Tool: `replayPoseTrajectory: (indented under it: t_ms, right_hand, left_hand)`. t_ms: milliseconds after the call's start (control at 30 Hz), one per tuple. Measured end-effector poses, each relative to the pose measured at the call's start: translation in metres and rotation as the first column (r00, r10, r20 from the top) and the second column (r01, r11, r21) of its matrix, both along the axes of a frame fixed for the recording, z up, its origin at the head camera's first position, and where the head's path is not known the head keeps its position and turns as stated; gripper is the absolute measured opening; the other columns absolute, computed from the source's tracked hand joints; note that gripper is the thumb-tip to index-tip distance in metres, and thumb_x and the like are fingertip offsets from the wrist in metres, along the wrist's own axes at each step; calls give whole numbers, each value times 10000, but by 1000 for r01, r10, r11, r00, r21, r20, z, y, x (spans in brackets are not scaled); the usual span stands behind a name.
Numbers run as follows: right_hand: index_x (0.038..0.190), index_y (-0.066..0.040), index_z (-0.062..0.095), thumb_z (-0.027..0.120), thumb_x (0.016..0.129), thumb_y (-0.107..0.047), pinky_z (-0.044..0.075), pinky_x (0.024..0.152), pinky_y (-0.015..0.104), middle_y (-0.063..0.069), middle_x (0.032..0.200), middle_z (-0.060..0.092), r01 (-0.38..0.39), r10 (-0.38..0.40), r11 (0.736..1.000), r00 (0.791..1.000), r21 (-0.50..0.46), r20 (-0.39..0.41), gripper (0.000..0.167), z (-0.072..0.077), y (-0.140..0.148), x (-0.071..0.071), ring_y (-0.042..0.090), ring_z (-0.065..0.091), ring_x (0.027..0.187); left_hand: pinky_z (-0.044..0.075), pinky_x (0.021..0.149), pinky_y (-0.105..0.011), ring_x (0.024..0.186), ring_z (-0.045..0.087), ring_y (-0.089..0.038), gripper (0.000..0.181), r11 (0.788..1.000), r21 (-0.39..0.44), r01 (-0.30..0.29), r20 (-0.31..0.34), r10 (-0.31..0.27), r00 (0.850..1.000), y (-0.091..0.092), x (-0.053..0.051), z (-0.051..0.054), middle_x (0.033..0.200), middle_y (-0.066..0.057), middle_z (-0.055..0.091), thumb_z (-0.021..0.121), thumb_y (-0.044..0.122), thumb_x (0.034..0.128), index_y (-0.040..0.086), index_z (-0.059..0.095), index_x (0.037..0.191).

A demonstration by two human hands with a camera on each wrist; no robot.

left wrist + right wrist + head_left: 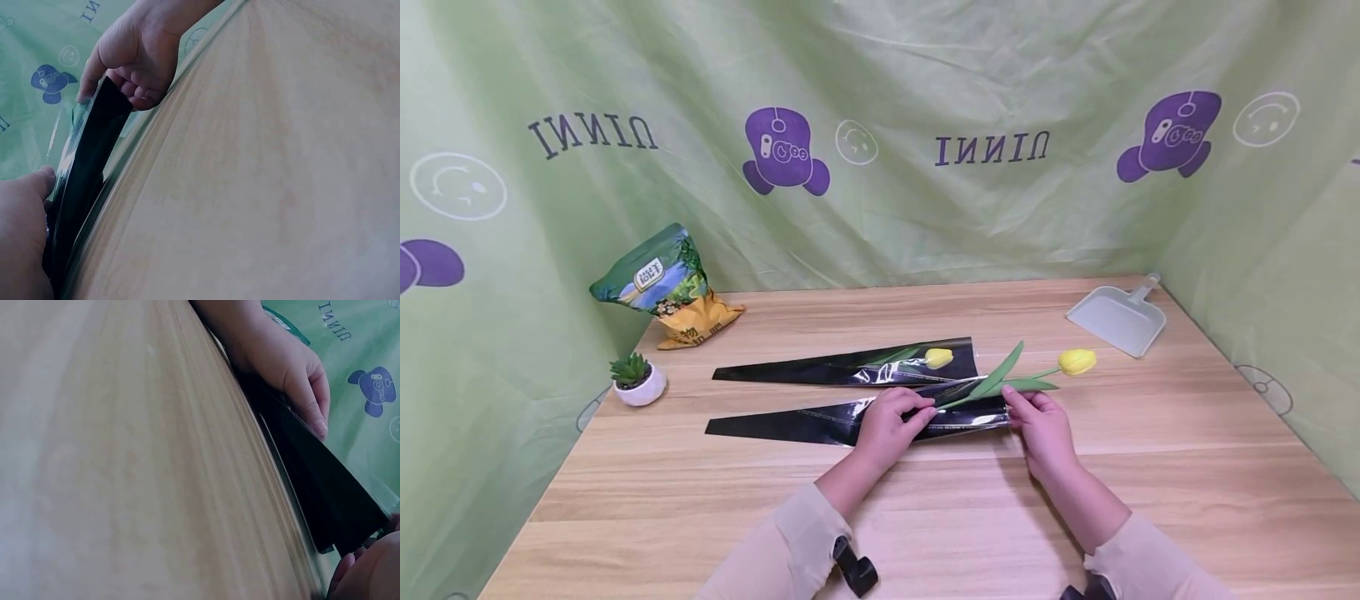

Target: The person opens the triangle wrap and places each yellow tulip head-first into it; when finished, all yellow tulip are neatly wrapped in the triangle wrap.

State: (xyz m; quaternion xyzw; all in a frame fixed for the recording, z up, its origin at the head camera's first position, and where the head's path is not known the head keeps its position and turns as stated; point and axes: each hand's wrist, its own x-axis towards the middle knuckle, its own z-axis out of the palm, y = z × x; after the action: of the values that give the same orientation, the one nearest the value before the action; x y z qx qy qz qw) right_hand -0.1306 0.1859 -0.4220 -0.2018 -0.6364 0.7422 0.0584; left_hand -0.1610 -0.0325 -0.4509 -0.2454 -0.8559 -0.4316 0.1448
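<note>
A yellow tulip (1077, 362) with green leaves lies along a black flower sleeve with a clear front, its bloom beyond the wide end. My left hand (891, 427) pinches the tulip's lower stem over the sleeve (805, 425). At the wide end, my right hand (1041, 427) grips the sleeve's edge, thumb on top beside a leaf and fingers underneath. The right wrist view shows the sleeve's dark underside (325, 487) between both hands. Whether the stem is inside the sleeve or on it, I cannot tell.
Behind lies another black sleeve (805, 371) with a yellow tulip (938, 358) inside. A small potted succulent (640, 382) and a green-and-yellow bag (670, 287) stand at the left. A grey dustpan (1116, 317) lies at the back right of the wooden table (940, 517).
</note>
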Motion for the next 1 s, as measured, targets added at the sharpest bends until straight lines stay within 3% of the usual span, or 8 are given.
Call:
replayPoseTrajectory:
  t_ms: [200,300,433,567,767,1000]
  right_hand:
    - [893,-151,604,650,943,-162,511,671,135,-140,696,574,-30,30,999,1000,-18,9,69,1,0,0,5,546,687]
    - [978,-121,562,605,967,-131,530,710,128,-151,739,614,-46,46,997,999,-61,-3,46,3,1,1,-10,584,717]
    - [1111,-93,471,552,998,-139,551,801,144,-156,807,656,-60,58,990,998,-127,-21,146,7,3,2,-11,642,796]
    - [1187,-141,423,540,1003,-151,555,851,166,-120,858,662,-33,23,971,999,-239,-46,219,12,6,4,14,648,843]
    - [1368,-179,237,525,1001,-122,555,832,156,-72,880,695,24,-55,926,996,-377,-72,471,20,10,5,34,654,833]
    - [1513,-217,68,559,987,-125,564,823,168,-64,896,696,59,-96,928,992,-369,-85,725,22,17,5,43,661,813]
  left_hand:
    - [530,880,-350,953,667,-210,164,1000,-12,-7,7,7,1000,0,0,0,960,-50,734,744,196,859,105,784,988]
    - [528,881,-352,954,667,-213,165,1000,-16,-9,9,9,1000,0,0,-1,962,-53,733,744,200,859,106,784,988]
    - [527,888,-355,961,667,-217,166,1000,-22,-8,12,9,1000,0,0,-1,971,-55,734,739,204,863,106,784,990]
    - [526,893,-354,964,667,-216,167,1000,-26,-8,16,8,1000,0,0,-1,975,-55,735,739,206,864,107,784,990]
    - [525,890,-353,964,668,-214,166,1000,-23,-7,12,7,1000,0,-1,-1,970,-53,736,746,200,858,106,785,989]
    - [524,898,-352,976,668,-213,170,1000,-30,-6,18,7,1000,0,-1,-1,980,-51,738,744,203,861,108,783,997]
